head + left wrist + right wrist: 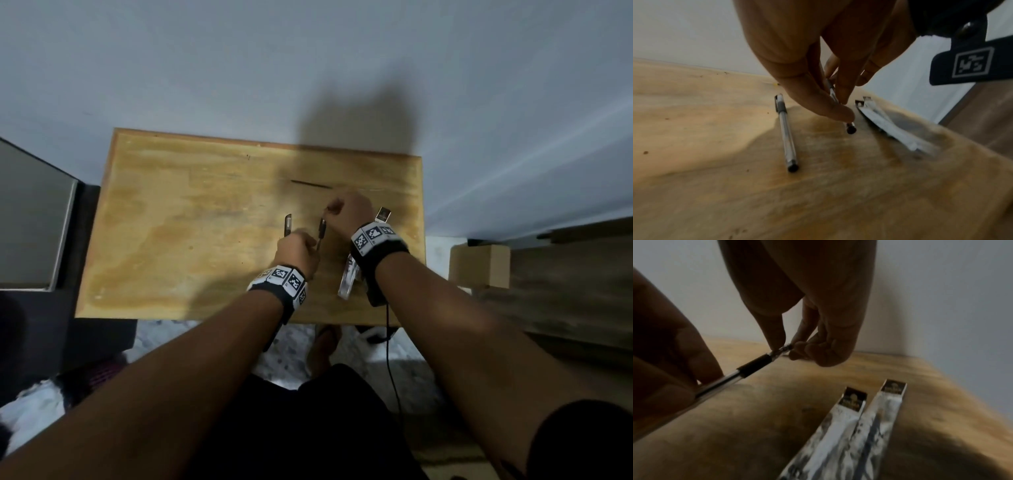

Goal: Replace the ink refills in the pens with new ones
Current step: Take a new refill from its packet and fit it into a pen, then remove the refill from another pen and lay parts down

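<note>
Left hand (297, 249) grips clear pen (748, 368) by its barrel, above tabletop (171, 240) | right hand (349, 212) pinches its tip end | second pen (786, 134) lies left | two refill packets (849, 426) lie right, beneath right wrist

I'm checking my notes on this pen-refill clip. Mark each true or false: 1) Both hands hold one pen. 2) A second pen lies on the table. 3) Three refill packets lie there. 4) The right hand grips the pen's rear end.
1) True: left hand and right hand hold the pen.
2) True: second pen lies on the table.
3) False: two packets.
4) False: its fingers pinch the tip.
</note>
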